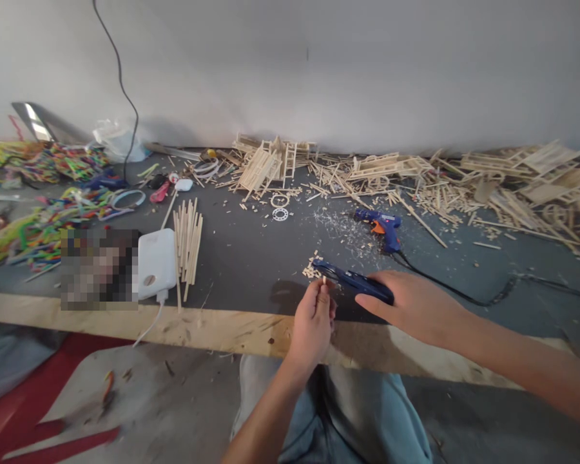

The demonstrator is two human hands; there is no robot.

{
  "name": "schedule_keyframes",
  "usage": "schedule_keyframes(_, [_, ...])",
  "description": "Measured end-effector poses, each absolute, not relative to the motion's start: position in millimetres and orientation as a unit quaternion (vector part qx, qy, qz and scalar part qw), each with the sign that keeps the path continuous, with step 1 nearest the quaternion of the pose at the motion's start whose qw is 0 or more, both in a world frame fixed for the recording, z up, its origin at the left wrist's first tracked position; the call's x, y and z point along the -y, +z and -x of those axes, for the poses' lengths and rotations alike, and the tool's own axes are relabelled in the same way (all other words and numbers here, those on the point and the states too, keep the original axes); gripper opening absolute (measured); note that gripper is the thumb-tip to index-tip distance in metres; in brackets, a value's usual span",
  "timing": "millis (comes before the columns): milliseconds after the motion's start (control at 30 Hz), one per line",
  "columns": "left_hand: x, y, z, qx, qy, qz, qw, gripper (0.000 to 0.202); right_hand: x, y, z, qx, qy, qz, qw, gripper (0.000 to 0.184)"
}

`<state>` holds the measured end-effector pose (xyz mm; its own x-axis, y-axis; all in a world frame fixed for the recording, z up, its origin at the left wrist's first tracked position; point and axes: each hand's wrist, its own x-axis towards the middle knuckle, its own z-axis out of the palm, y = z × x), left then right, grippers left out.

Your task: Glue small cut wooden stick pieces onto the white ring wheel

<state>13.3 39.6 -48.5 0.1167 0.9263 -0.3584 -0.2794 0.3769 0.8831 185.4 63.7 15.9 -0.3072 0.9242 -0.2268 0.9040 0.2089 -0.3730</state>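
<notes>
My left hand (314,322) is closed in a pinch on a short wooden stick piece (324,280) near the table's front edge. My right hand (410,303) grips dark blue cutters (352,280), whose jaws point left toward the stick piece. A small heap of cut wooden bits (312,267) lies just beyond the cutter tip. A blue and orange glue gun (384,229) rests on the dark tabletop behind my right hand, its black cord (464,293) trailing right.
A bundle of long wooden sticks (187,245) lies beside a white power adapter (155,263). Stick-built models and scraps (381,171) line the wall. Coloured pipe cleaners (43,193) cover the left. The table has a pale wooden front edge (212,325).
</notes>
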Motion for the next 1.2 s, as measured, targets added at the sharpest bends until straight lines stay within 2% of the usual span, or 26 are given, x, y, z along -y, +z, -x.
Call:
schedule_keyframes(167, [-39, -50, -13, -0.491, 0.446, -0.336, 0.669, 0.042, -63, 14, -187, 0.776, 0.216, 0.592, 0.036, 0.044])
schedule_keyframes(800, [-38, -63, -13, -0.486, 0.45, -0.37, 0.651, 0.042, -58, 9, -188, 0.77, 0.224, 0.597, 0.003, 0.041])
schedule_keyframes(1200, [-41, -63, -13, -0.509, 0.436, -0.386, 0.634, 0.04, -66, 0, -188, 0.763, 0.24, 0.599, -0.03, 0.048])
